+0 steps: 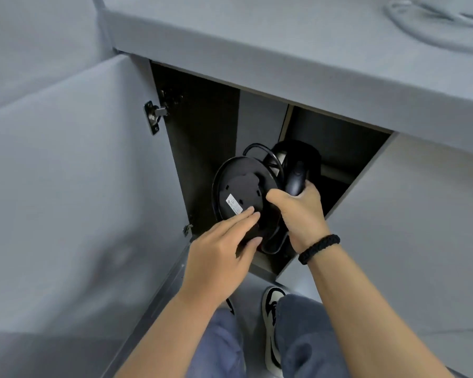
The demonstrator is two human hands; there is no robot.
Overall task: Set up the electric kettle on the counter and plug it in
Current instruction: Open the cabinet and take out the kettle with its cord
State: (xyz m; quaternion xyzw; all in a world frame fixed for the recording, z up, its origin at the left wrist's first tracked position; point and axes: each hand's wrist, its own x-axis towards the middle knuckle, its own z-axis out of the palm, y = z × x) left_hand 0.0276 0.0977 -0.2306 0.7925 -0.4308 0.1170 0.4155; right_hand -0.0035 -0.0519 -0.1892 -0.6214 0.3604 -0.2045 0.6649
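Black: one kettle (298,165), one base (241,186), two hands gripping.

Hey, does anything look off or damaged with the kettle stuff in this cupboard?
No damage shows. The kettle base is tipped on edge, label side out, its cord looping loose behind. The right hand holds the kettle by its handle; the left hand touches the base.

In the open cabinet (202,126) under the desk (284,50), the right hand (301,211) gripped the black kettle (298,165) by its handle. The left hand (221,249) lay with straight fingers on the underside of the tilted round base (241,192), its cord (260,151) looping behind.
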